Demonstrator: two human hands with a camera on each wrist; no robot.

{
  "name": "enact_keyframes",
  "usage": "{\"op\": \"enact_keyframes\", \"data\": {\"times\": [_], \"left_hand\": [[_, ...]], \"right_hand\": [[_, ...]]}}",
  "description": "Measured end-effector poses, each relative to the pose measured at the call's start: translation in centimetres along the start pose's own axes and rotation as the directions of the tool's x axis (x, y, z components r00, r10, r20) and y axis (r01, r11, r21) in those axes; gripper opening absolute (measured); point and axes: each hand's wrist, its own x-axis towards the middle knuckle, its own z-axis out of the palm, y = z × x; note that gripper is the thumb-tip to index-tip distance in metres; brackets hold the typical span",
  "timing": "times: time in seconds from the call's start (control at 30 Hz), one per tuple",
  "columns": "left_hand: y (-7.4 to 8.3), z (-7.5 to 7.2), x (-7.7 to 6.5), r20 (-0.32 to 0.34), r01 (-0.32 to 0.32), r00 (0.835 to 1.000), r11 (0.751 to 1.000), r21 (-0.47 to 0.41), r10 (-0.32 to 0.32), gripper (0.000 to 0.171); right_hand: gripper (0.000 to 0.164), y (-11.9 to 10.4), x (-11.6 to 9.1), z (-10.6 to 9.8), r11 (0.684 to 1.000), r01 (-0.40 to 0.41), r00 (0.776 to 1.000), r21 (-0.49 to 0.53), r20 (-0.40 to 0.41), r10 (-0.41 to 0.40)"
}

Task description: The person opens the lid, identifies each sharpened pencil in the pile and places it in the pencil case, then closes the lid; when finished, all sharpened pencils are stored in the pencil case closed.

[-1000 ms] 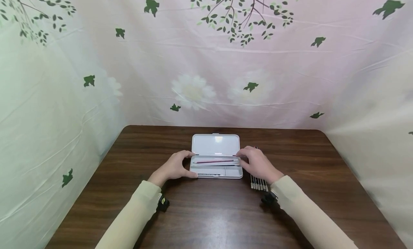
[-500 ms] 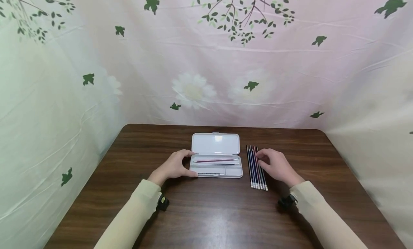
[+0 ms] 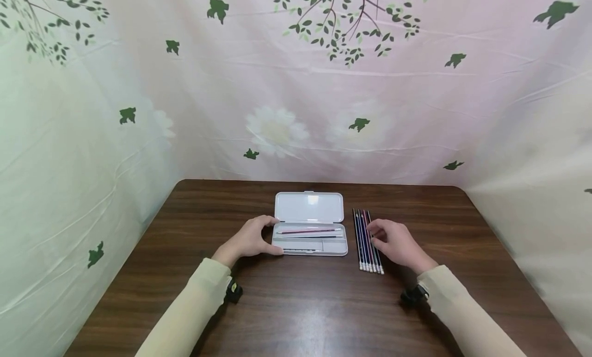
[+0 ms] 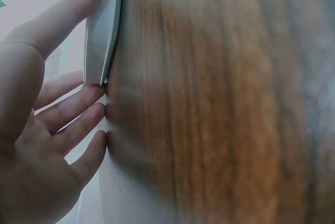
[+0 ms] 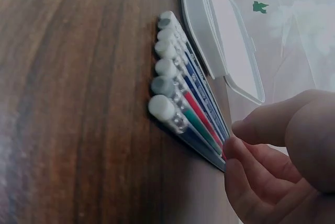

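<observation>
Counter in head view: A brown wood-grain counter (image 3: pixel 287 290) with rounded back corners is bordered by a pale printed cloth (image 3: pixel 208 95); a narrow strip is left behind the case, broad stretches at both sides and in front.
White case: A hinged white plastic pencil case (image 3: pixel 333 246) is set mid-counter, lid folded back, with slim pencils (image 3: pixel 309 231) in its rear compartment; its left end is held by the left hand (image 3: pixel 251 238), thumb and fingers apart around it.
Pencil row: Dark-barrelled pencils with pale erasers (image 3: pixel 365 244) are laid just right of the case, narrowly apart, beside the right hand (image 3: pixel 394 242).
Left wrist view: The thumb is laid along the case's side; lower fingertips are rested on the counter.
Right wrist view: Blue, red and green barrels are seen; the fingers are bent at the far ends, and whether any pencil is pinched cannot be told.
</observation>
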Motion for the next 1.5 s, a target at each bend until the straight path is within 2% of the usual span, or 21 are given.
{"op": "enact_keyframes", "data": {"times": [0.57, 1.0, 1.27, 1.5], "left_hand": [[-0.1, -0.1, 0.1, -0.002, 0.003, 1.0, 1.0, -0.005, -0.003, 0.09], [0.2, -0.1, 0.0, 0.0, 0.006, 1.0, 1.0, -0.008, -0.006, 0.09], [0.0, 0.1, 0.0, -0.014, -0.017, 1.0, 1.0, -0.008, 0.017, 0.089], [0.1, 0.1, -0.1, -0.018, -0.013, 1.0, 1.0, -0.019, 0.013, 0.089]], "right_hand": [[0.022, -0.4, 0.2, -0.2, 0.997, 0.007, 1.0, -0.082, 0.022, -0.005], [0.028, -1.4, 0.3, 0.0, 0.99, -0.011, 0.999, -0.139, 0.041, 0.017], [0.041, -2.6, 0.3, 0.2, 0.979, -0.08, 0.992, -0.19, 0.086, 0.098], [0.04, -2.9, 0.4, 0.4, 0.966, -0.102, 0.985, -0.237, 0.112, 0.132]]}}
